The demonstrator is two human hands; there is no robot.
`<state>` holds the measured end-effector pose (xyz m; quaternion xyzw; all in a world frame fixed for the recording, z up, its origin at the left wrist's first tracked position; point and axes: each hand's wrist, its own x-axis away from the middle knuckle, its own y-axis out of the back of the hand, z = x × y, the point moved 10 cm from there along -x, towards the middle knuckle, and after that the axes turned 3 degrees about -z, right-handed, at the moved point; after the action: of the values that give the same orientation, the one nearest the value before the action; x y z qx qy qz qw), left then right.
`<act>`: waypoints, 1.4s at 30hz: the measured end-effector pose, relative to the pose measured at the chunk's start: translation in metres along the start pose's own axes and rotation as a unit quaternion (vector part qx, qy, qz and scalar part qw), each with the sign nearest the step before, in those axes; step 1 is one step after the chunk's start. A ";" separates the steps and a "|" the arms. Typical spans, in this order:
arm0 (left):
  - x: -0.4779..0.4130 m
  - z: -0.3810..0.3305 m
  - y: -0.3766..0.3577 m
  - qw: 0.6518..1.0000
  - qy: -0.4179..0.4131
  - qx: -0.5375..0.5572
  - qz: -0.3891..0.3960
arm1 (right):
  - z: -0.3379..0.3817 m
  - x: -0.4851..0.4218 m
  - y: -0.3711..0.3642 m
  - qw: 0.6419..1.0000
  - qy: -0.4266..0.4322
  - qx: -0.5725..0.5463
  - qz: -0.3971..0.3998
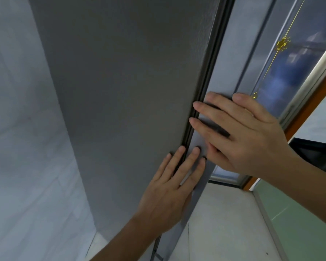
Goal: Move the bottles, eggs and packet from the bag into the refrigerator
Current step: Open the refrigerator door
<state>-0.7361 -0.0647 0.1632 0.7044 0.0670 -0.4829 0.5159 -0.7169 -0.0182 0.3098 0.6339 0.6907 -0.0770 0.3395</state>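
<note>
Filling the middle of the view: one refrigerator [124,102], shown as a broad dark grey panel of textured metal that ran from top to bottom at a slant. Whether it was the door or the side could not be told.

Item: white tiled wall [26,129], to the left of the refrigerator.

Item: pale white flat surface [224,223], lower right, bordered by a light green surface [299,213] at the far right.

Item: frosted blue-grey window pane [290,72], upper right, set in an orange-brown wooden frame [309,102].

Item: narrow pale grey panel [231,53], lying just beside the dark panel, the two parted only by a thin black seal strip [211,63].

Item: right hand [247,136], fingers straight and spread apart, laid flat on the pale grey panel. Two fingertips reached the seal strip. It held nothing.

Item: left hand [169,191], below the right hand and just touching it. Its fingers were straight and close together, pressed flat across the seal strip, some on the dark panel and some on the pale one. It held nothing.

Item: black object [320,155] at the right edge, partly hidden by the right forearm; its kind could not be told.

Item: small gold ornament [282,44] threaded on a thin gold string, hanging before the window pane.
</note>
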 end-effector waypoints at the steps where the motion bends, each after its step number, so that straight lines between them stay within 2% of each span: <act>1: 0.000 -0.001 0.001 1.000 0.003 0.006 0.000 | 0.000 0.000 0.000 1.000 -0.002 -0.002 -0.001; 9: 0.000 -0.012 0.001 1.000 0.004 0.026 -0.015 | 0.002 0.009 0.003 1.000 0.018 0.005 -0.021; 15: -0.006 -0.060 -0.007 0.993 -0.097 0.058 -0.021 | -0.014 0.062 0.028 0.998 0.043 0.042 -0.010; 20: -0.014 -0.098 -0.017 0.970 -0.185 0.153 -0.045 | -0.037 0.115 0.057 0.996 0.022 0.079 0.032; 22: -0.020 -0.101 -0.024 0.959 -0.192 0.199 -0.060 | -0.047 0.138 0.071 0.995 -0.006 0.092 0.048; 25: -0.036 -0.094 -0.042 0.950 -0.159 0.259 -0.074 | -0.064 0.176 0.092 0.988 -0.083 0.107 0.078; 32: -0.079 -0.101 -0.133 0.955 -0.125 0.263 0.057 | -0.080 0.256 0.119 0.941 -0.280 0.107 0.154; 39: -0.126 -0.145 -0.195 0.959 -0.151 0.211 0.113 | -0.061 0.315 0.069 0.920 -0.317 0.049 0.226; 42: -0.147 -0.163 -0.225 0.960 -0.158 0.184 0.139 | -0.075 0.346 0.035 0.897 -0.360 0.027 0.253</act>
<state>-0.8465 0.2270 0.1246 0.7043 -0.2036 -0.5155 0.4436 -0.7004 0.3134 0.1824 0.7253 0.3350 -0.2298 0.5558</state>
